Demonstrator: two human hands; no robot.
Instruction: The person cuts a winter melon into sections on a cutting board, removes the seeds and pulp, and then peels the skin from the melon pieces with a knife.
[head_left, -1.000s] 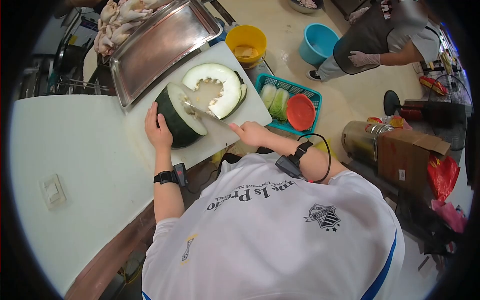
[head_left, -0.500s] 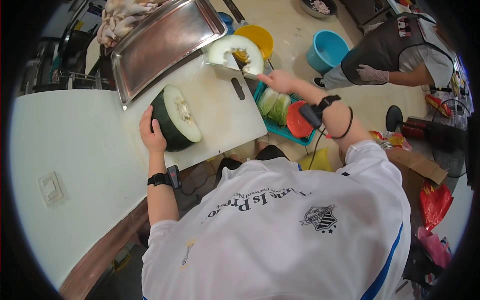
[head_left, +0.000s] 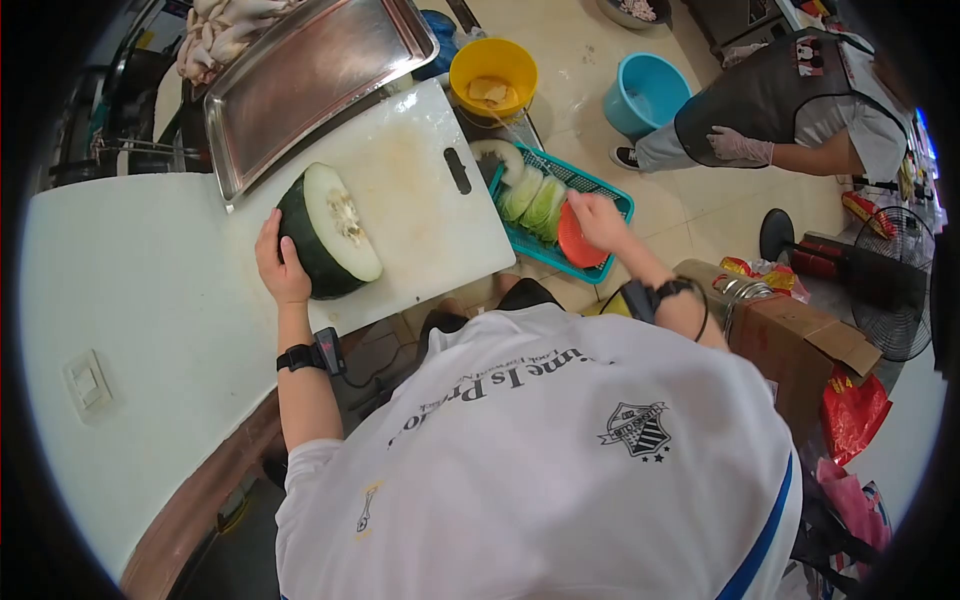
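Observation:
On the white cutting board (head_left: 430,225) lies a large piece of winter melon (head_left: 312,245), dark green rind to the left, its pale cut face and seedy core to the right. My left hand (head_left: 283,262) grips its rind side, thumb apart from the fingers. My right hand (head_left: 598,222) is at the orange-red bowl (head_left: 577,240) in the teal basket (head_left: 545,262). Its fingers are curled, and what they hold, if anything, is hidden. A winter melon ring (head_left: 497,157) lies at the basket's far left end, beside pale green cabbages (head_left: 535,203).
A metal tray (head_left: 320,80) overlaps the board's far side, with raw poultry (head_left: 225,30) beyond. Yellow (head_left: 493,65) and blue (head_left: 645,95) buckets stand past the board. At right are a gloved co-worker (head_left: 770,110), a cardboard box (head_left: 790,340) and a fan (head_left: 895,290).
My right hand has moved down and right to the orange-red bowl. The winter melon ring beside it, which rested on a blade, is now at the basket. My left hand stays on the melon.

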